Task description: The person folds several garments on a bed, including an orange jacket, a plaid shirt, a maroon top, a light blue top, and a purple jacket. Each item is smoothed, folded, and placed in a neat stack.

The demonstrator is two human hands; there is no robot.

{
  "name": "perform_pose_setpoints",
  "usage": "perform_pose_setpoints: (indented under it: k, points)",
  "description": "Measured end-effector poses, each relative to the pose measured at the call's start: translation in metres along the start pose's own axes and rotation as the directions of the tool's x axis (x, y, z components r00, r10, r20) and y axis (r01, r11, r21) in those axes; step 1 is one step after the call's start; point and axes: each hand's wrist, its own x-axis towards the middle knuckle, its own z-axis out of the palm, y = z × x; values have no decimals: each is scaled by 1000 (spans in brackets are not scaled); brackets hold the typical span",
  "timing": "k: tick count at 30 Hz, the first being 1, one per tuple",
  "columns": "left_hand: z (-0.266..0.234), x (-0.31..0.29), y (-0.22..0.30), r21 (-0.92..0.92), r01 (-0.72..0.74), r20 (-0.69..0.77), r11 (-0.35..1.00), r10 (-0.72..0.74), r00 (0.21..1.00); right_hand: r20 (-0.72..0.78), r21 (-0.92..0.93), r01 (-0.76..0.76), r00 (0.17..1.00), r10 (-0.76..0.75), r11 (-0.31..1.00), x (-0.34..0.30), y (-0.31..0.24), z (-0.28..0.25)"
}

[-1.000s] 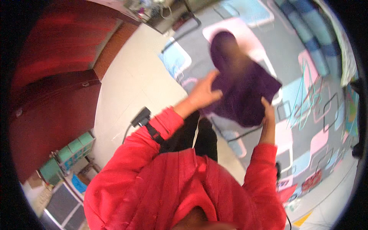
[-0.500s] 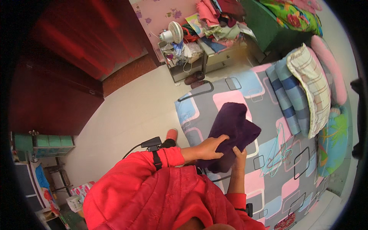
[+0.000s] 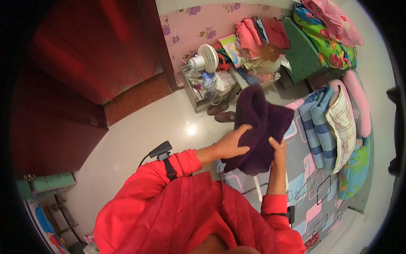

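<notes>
A dark purple folded garment (image 3: 259, 127) with a soft, fuzzy surface hangs between my two hands, lifted above the near-left corner of the bed; its exact kind cannot be told. My left hand (image 3: 231, 144) grips its left edge, thumb on top and the other fingers partly spread or hidden beneath the cloth. On the lower right edge, my right hand (image 3: 278, 153) pinches the fabric, thumb up. The garment's far end reaches toward the cabinets and covers part of the bed (image 3: 311, 160) with its grey, pink and blue patterned sheet.
Blue checked folded bedding (image 3: 318, 127) and a plaid pillow (image 3: 341, 127) lie at the bed's right. Hangers (image 3: 302, 182) rest on the sheet. Beyond are a white fan (image 3: 207, 58), piled clothes (image 3: 253, 40), a green cabinet (image 3: 301, 53) and shoes (image 3: 222, 113) on the floor.
Both hands have raised the purple garment off the bed and carried it away from me, toward the cabinets. My view has tilted up, showing more of the far wall.
</notes>
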Motion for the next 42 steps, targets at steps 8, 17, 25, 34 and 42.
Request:
perform_pose_setpoints:
  k: [8, 17, 25, 34, 42]
  points:
    - [-113, 112, 25, 88, -210, -208, 974, 224, 952, 1, -236, 278, 958, -286, 931, 125, -128, 55]
    - [-172, 270, 35, 30, -394, -398, 918, 373, 838, 18, -533, 465, 842, -540, 707, 270, -302, 45]
    - [-178, 473, -77, -315, -511, -659, 800, 203, 724, 99, -946, 281, 723, -684, 161, 557, -429, 2]
    - [-186, 538, -267, -73, 382, -625, 921, -341, 703, 99, -990, 134, 890, -446, 46, 762, -154, 105]
    - [-215, 601, -231, 817, 56, -335, 574, 393, 856, 285, -958, 231, 834, -472, -170, 754, -116, 133]
